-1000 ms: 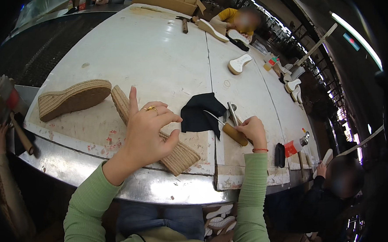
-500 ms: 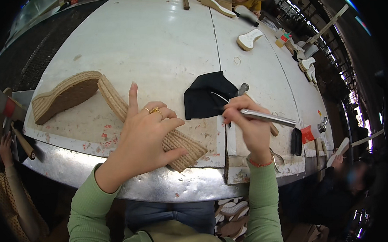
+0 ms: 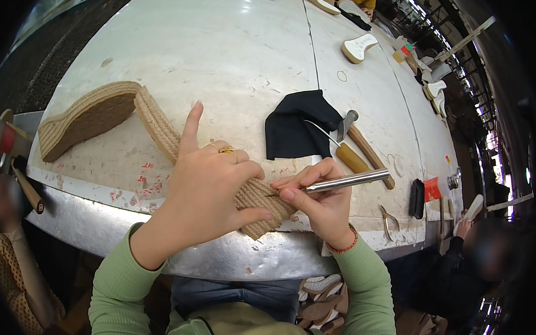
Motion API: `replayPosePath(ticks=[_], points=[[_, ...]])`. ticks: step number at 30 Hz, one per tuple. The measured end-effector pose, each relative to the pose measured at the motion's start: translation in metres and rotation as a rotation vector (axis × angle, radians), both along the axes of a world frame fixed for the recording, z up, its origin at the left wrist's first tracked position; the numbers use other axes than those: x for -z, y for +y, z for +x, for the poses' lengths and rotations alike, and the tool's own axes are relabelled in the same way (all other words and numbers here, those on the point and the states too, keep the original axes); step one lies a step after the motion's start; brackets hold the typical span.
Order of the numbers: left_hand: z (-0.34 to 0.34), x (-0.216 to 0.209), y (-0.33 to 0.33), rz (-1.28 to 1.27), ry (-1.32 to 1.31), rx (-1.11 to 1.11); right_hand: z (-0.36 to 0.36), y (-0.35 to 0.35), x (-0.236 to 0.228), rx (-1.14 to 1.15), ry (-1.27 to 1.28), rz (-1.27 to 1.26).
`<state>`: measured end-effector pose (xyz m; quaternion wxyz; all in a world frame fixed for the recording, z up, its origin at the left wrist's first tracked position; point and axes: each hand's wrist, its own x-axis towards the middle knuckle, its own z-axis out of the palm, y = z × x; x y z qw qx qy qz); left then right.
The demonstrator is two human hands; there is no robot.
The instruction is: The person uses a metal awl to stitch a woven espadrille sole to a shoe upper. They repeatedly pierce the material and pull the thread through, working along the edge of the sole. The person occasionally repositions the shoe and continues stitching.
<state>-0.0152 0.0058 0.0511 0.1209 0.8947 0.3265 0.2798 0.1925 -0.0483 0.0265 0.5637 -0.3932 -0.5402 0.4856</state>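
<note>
My left hand is closed around a jute-rope-wrapped wedge sole, its index finger stretched outward. The sole lies slantwise, and its near end reaches over the table's front edge. In my right hand is a slim silver pen-like tool, pinched between thumb and fingers. Its thin dark tip meets the ribbed rope side of the wedge, just right of my left hand. A second rope-covered wedge sole rests on the table at the left, brown underside facing me.
Beyond my right hand lie a black cloth piece, an awl and a hammer. Small pincers and a black block are to the right. White soles stand farther back. Co-workers sit around the table.
My right hand has come left and nearer with the silver tool, from beside the black cloth to the wedge. The tool's tip now touches the rope. My left hand keeps its hold.
</note>
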Motion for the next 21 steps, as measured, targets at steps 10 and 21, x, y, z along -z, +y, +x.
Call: replayPosePath(ticks=[10,21], points=[[0.001,-0.001,0.0,-0.013,0.037,-0.009,0.002,0.001,0.005,-0.012,0.011,-0.022],[0.002,-0.001,-0.001,-0.016,0.028,-0.015,0.001,0.004,0.013,-0.034,0.368,-0.264]])
